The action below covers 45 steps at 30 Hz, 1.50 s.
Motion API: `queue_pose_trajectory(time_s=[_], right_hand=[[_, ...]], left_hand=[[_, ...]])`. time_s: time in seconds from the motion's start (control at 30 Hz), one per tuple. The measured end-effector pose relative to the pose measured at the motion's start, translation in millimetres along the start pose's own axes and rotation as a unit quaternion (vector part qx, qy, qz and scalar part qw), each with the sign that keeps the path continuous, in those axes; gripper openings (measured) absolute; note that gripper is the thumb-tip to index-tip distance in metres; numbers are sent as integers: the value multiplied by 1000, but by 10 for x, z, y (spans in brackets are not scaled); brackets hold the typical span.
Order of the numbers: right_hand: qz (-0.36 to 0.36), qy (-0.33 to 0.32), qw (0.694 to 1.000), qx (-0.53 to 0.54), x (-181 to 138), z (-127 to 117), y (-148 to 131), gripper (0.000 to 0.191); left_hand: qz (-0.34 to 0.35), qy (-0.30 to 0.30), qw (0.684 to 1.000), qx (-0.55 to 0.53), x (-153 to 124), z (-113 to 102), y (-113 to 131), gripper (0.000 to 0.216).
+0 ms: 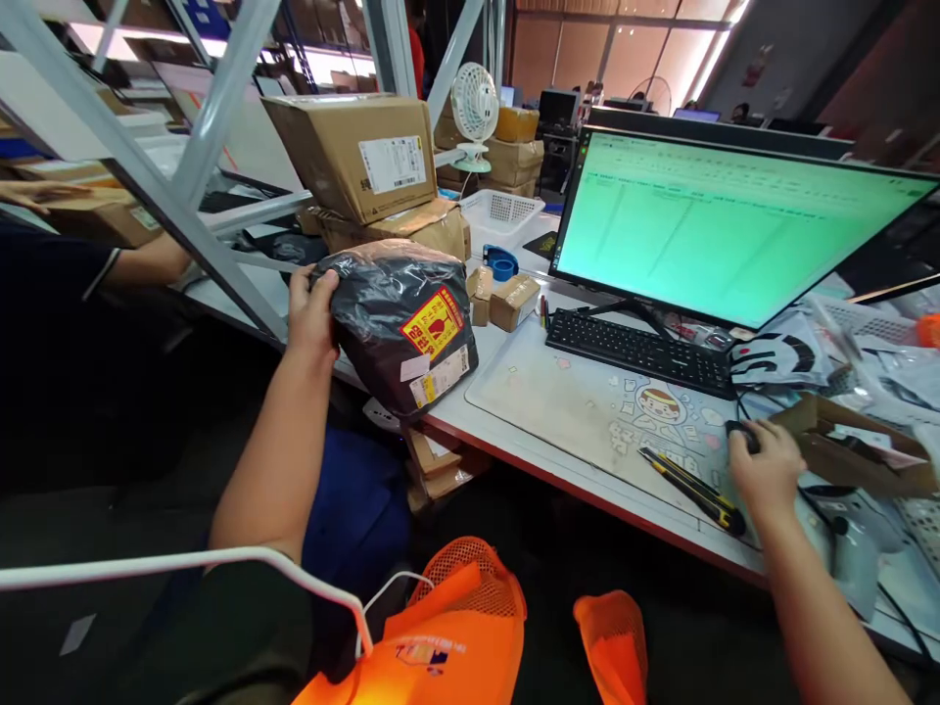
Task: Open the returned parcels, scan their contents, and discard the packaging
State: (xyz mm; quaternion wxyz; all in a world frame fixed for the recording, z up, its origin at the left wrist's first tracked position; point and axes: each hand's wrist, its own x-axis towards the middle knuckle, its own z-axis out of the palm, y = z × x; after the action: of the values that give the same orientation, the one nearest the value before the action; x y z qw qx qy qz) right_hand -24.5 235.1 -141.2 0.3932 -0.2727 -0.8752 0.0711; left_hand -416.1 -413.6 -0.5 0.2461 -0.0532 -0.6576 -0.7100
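My left hand grips one corner of the black parcel, left of the keyboard; slack fingers could drop it while my right hand clasps the mouse, keyboard's right end

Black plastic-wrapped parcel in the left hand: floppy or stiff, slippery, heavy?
The black parcel likely has fairly firm contents: it bulges fully rather than hanging limp from the left hand. Its glossy, wrinkled wrap may slip and crinkle when gripped. Weight is uncertain; one hand at a corner suggests manageable, though the desk may bear some load.
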Motion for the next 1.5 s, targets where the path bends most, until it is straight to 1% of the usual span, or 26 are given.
queue_pose_trajectory(time_s=[0.07,0.1,0.13,0.2,0.27,0.3,0.37,0.4,0.47,0.53,0.57,0.6,0.67,0.73,0.77,0.8,0.87,0.97,1.03,1.1,1.17,1.27,1.33,1.43,1.5], right_hand=[[-19,-95,995,13,-181,-89,-126,57],[-25,-135,991,-3,-306,-128,-191,61],[-24,-160,986,-30,-442,-161,-255,65],[-16,-181,980,-78,-710,-206,-367,70],[-7,-178,980,-88,-917,-224,-450,67],[-4,-168,982,-86,-986,-226,-478,64],[-8,-146,986,-85,-1060,-227,-509,60],[-11,-137,987,-84,-1071,-228,-514,60],[-18,-129,988,-77,-1068,-233,-512,61],[-20,-125,990,-65,-1057,-244,-507,62],[-18,-120,991,-59,-1055,-251,-506,62],[-14,-113,992,-52,-1055,-258,-509,62],[-3,-91,995,-37,-1061,-270,-521,63],[8,-64,998,-21,-1065,-279,-537,65],[12,-52,998,-12,-1065,-285,-545,65],[15,-40,999,-3,-1062,-293,-553,65],[15,-23,1000,15,-1050,-329,-572,65],[5,-25,999,42,-1022,-473,-664,65],[-19,-54,996,69,-985,-640,-810,63],[-63,-95,988,102,-917,-846,-1033,58],[-123,-145,973,132,-806,-1057,-1305,52],[-221,-221,939,146,-570,-1315,-1707,44],[-282,-249,918,128,-402,-1426,-1913,40],[-350,-260,896,82,-206,-1509,-2103,40],[-372,-258,890,54,-132,-1519,-2174,42]], left_hand=[[35,45,998,-23,-168,142,85,53],[51,61,996,-30,-249,202,125,42],[66,76,995,-28,-326,252,163,34],[111,104,988,-2,-473,328,238,24],[198,113,973,23,-647,389,322,29],[250,105,962,30,-762,422,369,34],[338,65,938,45,-1071,509,467,40],[370,32,927,58,-1262,565,511,38],[421,-38,902,89,-1685,696,565,26],[475,-97,868,104,-2101,844,555,9],[502,-118,850,109,-2286,920,524,5],[526,-133,832,114,-2451,995,479,9],[563,-164,799,133,-2715,1136,371,15],[597,-189,768,139,-2899,1249,283,17],[610,-198,756,132,-2965,1286,260,17],[617,-203,751,118,-3016,1306,256,16],[603,-210,764,92,-3078,1287,302,16],[528,-257,804,96,-3103,1147,457,17],[475,-278,824,138,-3106,1047,563,19],[430,-275,841,181,-3122,992,632,17],[407,-263,853,192,-3155,993,644,15],[417,-237,867,137,-3201,1049,573,15],[435,-214,869,97,-3197,1083,499,16],[465,-197,862,49,-3103,1074,399,15],[478,-201,855,26,-2984,1005,349,13]])
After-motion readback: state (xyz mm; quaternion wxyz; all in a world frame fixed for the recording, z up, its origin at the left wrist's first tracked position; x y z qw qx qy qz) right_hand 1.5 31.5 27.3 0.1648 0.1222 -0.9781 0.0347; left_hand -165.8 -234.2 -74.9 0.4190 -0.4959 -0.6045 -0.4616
